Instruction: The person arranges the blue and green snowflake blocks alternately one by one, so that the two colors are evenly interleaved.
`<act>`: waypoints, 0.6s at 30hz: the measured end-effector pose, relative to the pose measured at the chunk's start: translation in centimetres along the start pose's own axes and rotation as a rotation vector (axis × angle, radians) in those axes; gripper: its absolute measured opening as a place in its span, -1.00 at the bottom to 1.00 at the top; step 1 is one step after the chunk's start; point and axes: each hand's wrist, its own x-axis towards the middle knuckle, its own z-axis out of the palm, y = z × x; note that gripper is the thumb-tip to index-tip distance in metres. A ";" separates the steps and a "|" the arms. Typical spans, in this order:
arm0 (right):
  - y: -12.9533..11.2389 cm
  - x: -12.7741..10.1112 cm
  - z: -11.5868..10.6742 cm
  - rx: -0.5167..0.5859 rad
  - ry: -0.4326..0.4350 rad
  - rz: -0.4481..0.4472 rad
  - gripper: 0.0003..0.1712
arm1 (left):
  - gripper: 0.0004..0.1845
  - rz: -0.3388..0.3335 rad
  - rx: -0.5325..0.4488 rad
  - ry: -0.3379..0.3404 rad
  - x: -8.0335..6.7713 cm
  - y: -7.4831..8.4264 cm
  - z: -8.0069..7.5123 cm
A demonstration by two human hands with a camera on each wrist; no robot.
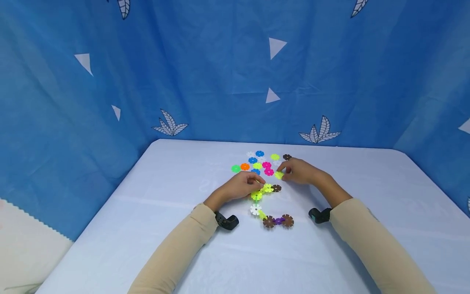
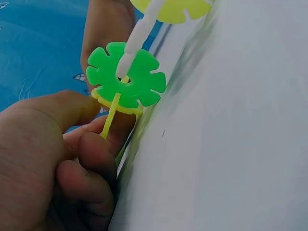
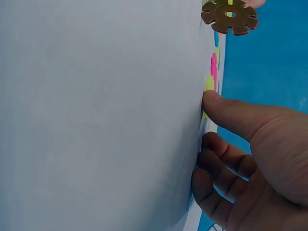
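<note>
Where the head camera looks down on the white counter (image 1: pixel 154 228), the left hand (image 1: pixel 240 185) rests with its fingers curled onto the upper end of a chain of linked snowflake discs (image 1: pixel 269 206). That chain runs from those fingertips back toward the person, through a yellow-green piece, a white one and two brown ones joined by a purple one. The right hand (image 1: pixel 299 170) lies just to the right of the left hand, its fingertips pinching a loose yellow disc (image 1: pixel 279 175). Beyond both hands sits a scatter of loose discs (image 1: pixel 258 161) in blue, pink, orange, green and brown. A dark wrist strap shows on each arm.

In the left wrist view, the left hand (image 2: pixel 53 163) has its thumb and fingers closed on a thin yellow edge-on piece (image 2: pixel 110 115), which slots into a green disc (image 2: pixel 126 74) just above the fingertips. A white piece (image 2: pixel 137 38) meets the green disc's centre and runs up to a yellow disc (image 2: pixel 173 9) at the top edge.

In the right wrist view, the right hand (image 3: pixel 250 159) presses its thumb tip against the counter, with the yellow disc (image 3: pixel 209 84) just beyond it. The fingers curl below the thumb. Farther ahead lie pink pieces (image 3: pixel 213 65) and a brown disc (image 3: pixel 230 15).
</note>
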 end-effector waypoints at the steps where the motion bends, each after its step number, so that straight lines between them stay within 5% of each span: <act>1: 0.0 -0.1 0.0 0.003 0.006 -0.002 -0.67 | -0.85 0.005 0.009 0.001 0.0 0.0 0.0; 18: 0.4 -2.4 1.1 0.157 0.069 0.001 -0.93 | -0.85 -0.002 0.048 0.015 0.0 0.0 0.1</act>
